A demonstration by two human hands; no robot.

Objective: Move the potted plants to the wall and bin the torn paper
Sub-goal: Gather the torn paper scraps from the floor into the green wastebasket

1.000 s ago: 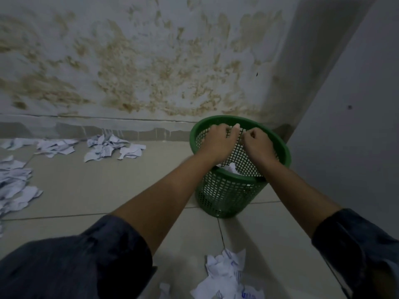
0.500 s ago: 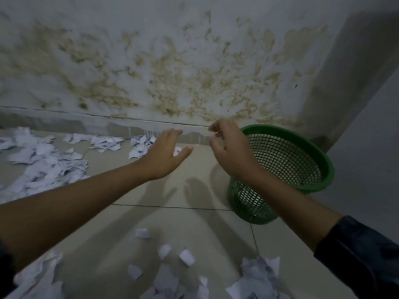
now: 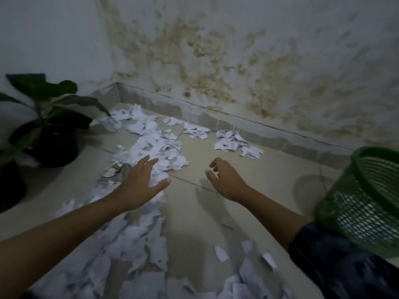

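Hands are out of the bin now — a second ago both were bunched together over the green basket (image 3: pixel 367 203), and now they've swung away from it, so it sits off past the right hand (image 3: pixel 224 180) with some white scraps showing through the mesh. Looks like that load got dropped. Both are empty: left hand (image 3: pixel 142 180) spread flat with straight fingers, hovering right over the big drift of torn paper (image 3: pixel 151 147), the right one loosely curled and holding nothing, over bare floor (image 3: pixel 248 190) beside it. My read — it's reaching for the next scoop. Loads of paper left, ahead of the fingers along the wall and back under the forearms too. Potted plants (image 3: pixel 49 130) sit well off to the left hand's side, close to the side wall, so that half looks sorted.
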